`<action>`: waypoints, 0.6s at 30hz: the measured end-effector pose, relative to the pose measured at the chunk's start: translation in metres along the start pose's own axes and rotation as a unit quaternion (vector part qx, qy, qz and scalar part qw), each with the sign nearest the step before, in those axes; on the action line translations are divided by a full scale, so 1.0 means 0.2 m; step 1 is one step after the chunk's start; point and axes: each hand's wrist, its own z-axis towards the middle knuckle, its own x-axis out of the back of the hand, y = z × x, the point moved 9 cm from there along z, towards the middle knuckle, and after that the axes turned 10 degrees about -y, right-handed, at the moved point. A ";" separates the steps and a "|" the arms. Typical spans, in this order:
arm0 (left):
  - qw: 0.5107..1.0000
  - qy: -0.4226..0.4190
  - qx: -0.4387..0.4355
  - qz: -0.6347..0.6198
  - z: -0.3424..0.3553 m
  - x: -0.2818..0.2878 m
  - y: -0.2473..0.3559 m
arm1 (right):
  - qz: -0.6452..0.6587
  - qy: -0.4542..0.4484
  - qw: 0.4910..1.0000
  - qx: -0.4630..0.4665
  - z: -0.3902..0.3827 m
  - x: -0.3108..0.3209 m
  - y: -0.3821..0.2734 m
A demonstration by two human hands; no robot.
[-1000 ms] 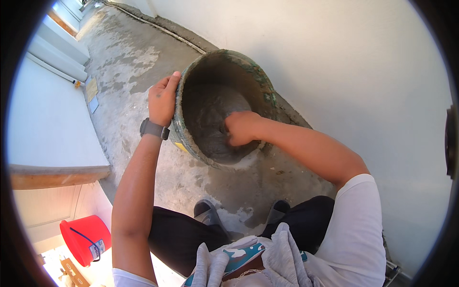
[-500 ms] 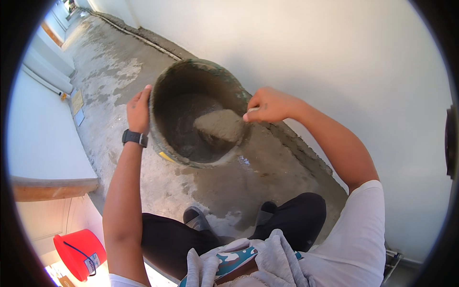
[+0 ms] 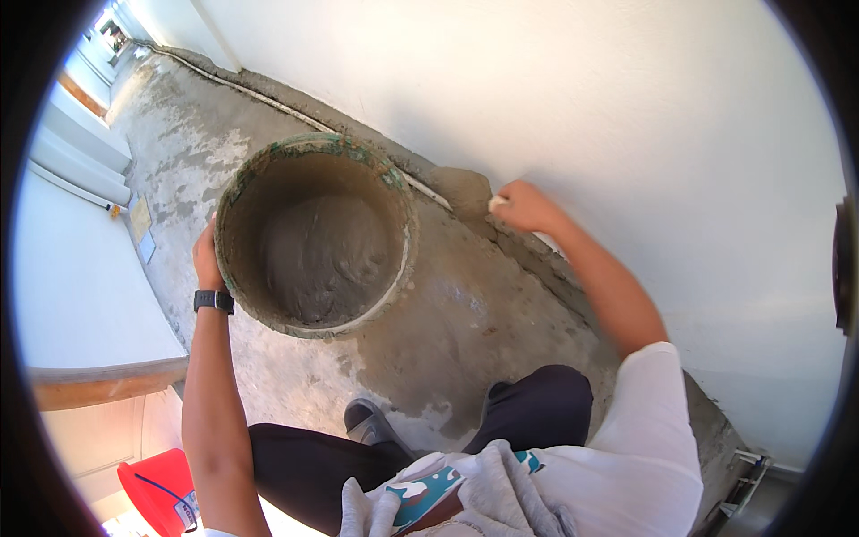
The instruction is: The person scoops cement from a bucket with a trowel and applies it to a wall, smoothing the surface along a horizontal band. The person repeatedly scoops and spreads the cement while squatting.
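Note:
My left hand (image 3: 206, 258) grips the left side of a large mortar-crusted bucket (image 3: 246, 219), its fingers partly hidden behind the wall of it. The bucket is tilted so that its mouth faces me. Grey wet mortar (image 3: 331, 255) covers its bottom. To the right, my right hand (image 3: 526, 208) is closed round the pale handle of a trowel. The trowel's blade (image 3: 463, 191), coated in grey mortar, is over the strip at the foot of the white wall, beside the end of a pipe. Whether the blade touches the strip I cannot tell.
A white wall (image 3: 626, 134) runs along the right, with a rough mortar strip (image 3: 546, 268) and a pale pipe (image 3: 268, 103) at its foot. Damp patches mark the concrete floor (image 3: 447, 340). A red bucket (image 3: 157, 488) stands at lower left, below a wooden edge (image 3: 107, 383).
My right hand has carried the mortar-loaded trowel out of the bucket, rightward to the wall's foot. The large bucket and my left hand have shifted left and slightly down in view.

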 end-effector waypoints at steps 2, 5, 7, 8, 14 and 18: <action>0.999 -0.001 0.020 -0.032 0.01 -0.01 -0.02 | -0.025 0.036 0.998 0.042 0.15 -0.24 -0.02; 0.999 -0.013 -0.008 -0.040 0.02 -0.01 -0.01 | -0.063 0.149 0.987 -0.016 0.29 -0.58 0.02; 0.999 -0.027 -0.034 0.009 0.02 -0.01 0.00 | -0.102 0.133 0.985 -0.045 0.36 -0.77 0.07; 0.997 -0.035 -0.043 0.048 0.02 0.00 0.00 | -0.075 0.176 0.981 -0.012 0.34 -0.79 0.08; 0.989 -0.057 -0.053 0.128 0.04 0.03 -0.07 | 0.011 0.182 0.983 -0.026 0.28 -0.84 0.20; 0.991 -0.070 -0.030 0.110 0.07 0.02 -0.07 | 0.003 0.147 0.989 -0.035 0.23 -0.77 0.18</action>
